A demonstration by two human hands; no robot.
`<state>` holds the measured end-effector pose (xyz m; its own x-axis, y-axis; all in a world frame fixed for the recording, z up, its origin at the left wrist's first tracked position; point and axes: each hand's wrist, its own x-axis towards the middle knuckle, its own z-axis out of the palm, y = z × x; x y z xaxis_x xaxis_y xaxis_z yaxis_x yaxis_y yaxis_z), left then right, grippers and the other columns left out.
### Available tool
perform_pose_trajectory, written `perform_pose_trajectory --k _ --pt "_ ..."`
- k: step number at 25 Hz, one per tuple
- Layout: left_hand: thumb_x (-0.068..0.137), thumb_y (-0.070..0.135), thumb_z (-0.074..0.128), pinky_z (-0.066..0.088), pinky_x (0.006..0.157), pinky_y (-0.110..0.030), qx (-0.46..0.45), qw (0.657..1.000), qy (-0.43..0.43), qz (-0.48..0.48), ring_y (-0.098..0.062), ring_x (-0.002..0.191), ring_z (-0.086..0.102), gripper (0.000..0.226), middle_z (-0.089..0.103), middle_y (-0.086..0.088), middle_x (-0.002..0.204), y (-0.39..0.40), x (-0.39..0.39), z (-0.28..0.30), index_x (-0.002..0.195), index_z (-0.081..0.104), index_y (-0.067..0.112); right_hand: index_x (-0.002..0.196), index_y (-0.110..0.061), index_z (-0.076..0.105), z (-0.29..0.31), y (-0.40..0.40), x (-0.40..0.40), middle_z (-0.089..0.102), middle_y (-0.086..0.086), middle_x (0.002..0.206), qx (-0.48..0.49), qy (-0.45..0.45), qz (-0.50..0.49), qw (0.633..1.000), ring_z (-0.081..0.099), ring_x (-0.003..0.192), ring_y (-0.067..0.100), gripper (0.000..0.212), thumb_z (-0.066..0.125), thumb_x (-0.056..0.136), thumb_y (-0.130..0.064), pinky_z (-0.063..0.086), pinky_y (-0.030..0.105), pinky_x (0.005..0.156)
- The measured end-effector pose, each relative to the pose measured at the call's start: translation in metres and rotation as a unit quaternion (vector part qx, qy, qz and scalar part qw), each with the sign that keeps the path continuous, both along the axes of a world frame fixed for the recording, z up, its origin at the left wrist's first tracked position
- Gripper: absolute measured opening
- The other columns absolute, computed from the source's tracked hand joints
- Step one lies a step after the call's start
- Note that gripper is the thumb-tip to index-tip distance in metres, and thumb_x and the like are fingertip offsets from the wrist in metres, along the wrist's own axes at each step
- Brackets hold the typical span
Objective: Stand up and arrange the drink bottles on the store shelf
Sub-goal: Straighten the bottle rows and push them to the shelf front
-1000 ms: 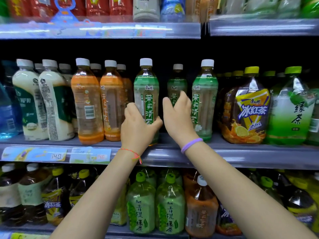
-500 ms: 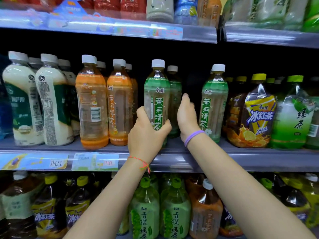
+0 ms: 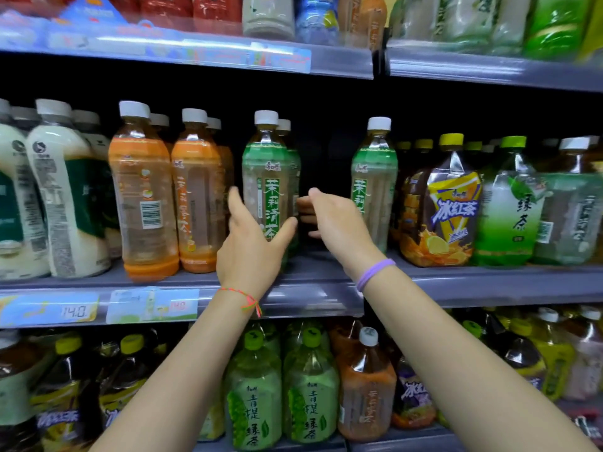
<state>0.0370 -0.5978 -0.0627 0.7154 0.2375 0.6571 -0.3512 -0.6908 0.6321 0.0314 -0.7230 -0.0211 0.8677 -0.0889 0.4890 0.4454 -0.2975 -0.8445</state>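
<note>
Fingers of the left hand spread around the lower body of the front green tea bottle, thumb at its 3 o'clock side and the other fingers at 9 o'clock; they look relaxed rather than clamped, so this reads as a loose cradle, though actual contact behind the label cannot be told. The right hand hangs at the bottle's 3 o'clock, fingers curled towards the second green bottle standing directly behind the front one; whether it grasps that bottle is unclear. Both bottles stand upright, long axis vertical, on the middle shelf. Further out at 3 o'clock, past a dark gap, stands another green tea bottle; at 9 o'clock the orange bottles sit close beside. The left hand is the nearer to the front bottle, so any sideways nudge towards the gap would likely fall to it.
</note>
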Motion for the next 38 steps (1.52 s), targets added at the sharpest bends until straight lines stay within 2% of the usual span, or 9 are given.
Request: perform_pose_trajectory --k 4,6,9,14,18,23,31,36,38 --pt "0.093 0.027 0.061 0.033 0.116 -0.049 0.114 0.949 -0.293 0.014 -0.041 0.143 0.034 0.072 0.032 -0.027 0.153 -0.029 -0.017 -0.006 0.151 0.028 0.000 0.119 -0.011 0.064 -0.014 -0.048 -0.035 0.062 0.004 0.112 -0.098 -0.336 -0.228 0.908 0.058 0.104 0.016 0.032 0.048 0.094 -0.021 0.050 0.028 0.087" --pt "0.091 0.017 0.060 0.034 0.115 -0.051 0.153 0.924 -0.348 -0.035 -0.041 0.138 0.041 0.058 0.043 -0.026 0.145 -0.048 -0.017 -0.004 0.143 0.042 -0.002 0.142 -0.006 0.043 -0.018 -0.065 -0.033 0.049 0.011 0.131 -0.126 -0.272 -0.280 0.912 0.052 0.118 0.024 0.053 0.053 0.095 -0.026 0.046 0.028 0.092" --pt "0.094 0.015 0.056 0.042 0.109 -0.046 0.106 0.957 -0.241 -0.125 -0.030 0.133 0.047 0.053 0.047 -0.015 0.144 -0.072 -0.025 0.003 0.144 0.042 0.004 0.145 -0.008 0.028 -0.024 -0.074 -0.018 0.049 0.013 0.138 -0.196 -0.022 -0.225 0.954 0.054 0.121 0.031 0.074 0.062 0.092 -0.045 0.047 0.035 0.084" --pt "0.099 0.032 0.055 0.040 0.110 -0.045 -0.084 0.975 0.024 -0.205 -0.024 0.132 0.048 0.066 0.041 -0.007 0.151 -0.084 -0.013 0.016 0.155 0.022 0.022 0.133 -0.010 0.048 -0.023 -0.084 -0.008 0.063 0.008 0.126 -0.193 0.003 -0.101 0.976 0.060 0.113 0.025 0.053 0.066 0.091 -0.038 0.043 0.027 0.080" --pt "0.098 0.035 0.057 0.047 0.093 -0.040 -0.076 0.980 0.019 -0.180 -0.024 0.108 0.058 0.062 0.059 -0.007 0.128 -0.084 0.000 0.015 0.151 0.028 0.018 0.137 -0.015 0.056 -0.016 -0.098 -0.007 0.059 0.007 0.137 -0.175 -0.058 -0.100 0.978 0.054 0.126 0.022 0.041 0.047 0.098 -0.011 0.041 0.030 0.105" --pt "0.098 0.035 0.058 0.045 0.102 -0.043 -0.095 0.980 -0.001 -0.175 -0.025 0.119 0.055 0.059 0.057 -0.007 0.132 -0.086 0.007 0.009 0.148 0.033 0.016 0.153 -0.002 0.014 -0.004 -0.092 0.021 0.028 0.019 0.156 -0.059 0.029 -0.118 0.991 0.032 0.142 0.033 0.068 0.049 0.098 -0.022 0.028 0.040 0.117" --pt "0.103 0.034 0.050 0.046 0.091 -0.028 -0.087 0.969 0.019 -0.229 -0.012 0.111 0.058 0.050 0.059 0.008 0.127 -0.082 0.003 0.012 0.149 0.034 0.025 0.129 -0.005 0.044 0.005 -0.086 0.059 0.062 0.013 0.119 0.075 0.093 -0.047 0.992 0.063 0.104 0.030 0.065 0.082 0.079 -0.022 0.056 0.044 0.090" --pt "0.101 0.031 0.049 0.041 0.107 -0.035 -0.173 0.935 0.070 -0.301 -0.013 0.125 0.052 0.055 0.054 0.008 0.137 -0.085 0.012 0.018 0.153 0.030 0.028 0.120 -0.003 0.065 0.012 -0.084 0.060 0.072 0.017 0.111 0.085 0.176 0.097 0.976 0.070 0.093 0.027 0.025 0.057 0.097 -0.005 0.059 0.034 0.069" --pt "0.096 0.040 0.055 0.040 0.112 -0.039 -0.216 0.921 0.091 -0.312 -0.016 0.131 0.050 0.066 0.051 0.005 0.144 -0.090 0.014 0.022 0.154 0.028 0.027 0.113 -0.003 0.069 0.011 -0.084 0.056 0.072 0.018 0.112 0.140 0.193 0.112 0.965 0.069 0.098 0.029 0.024 0.049 0.100 -0.007 0.058 0.037 0.080"
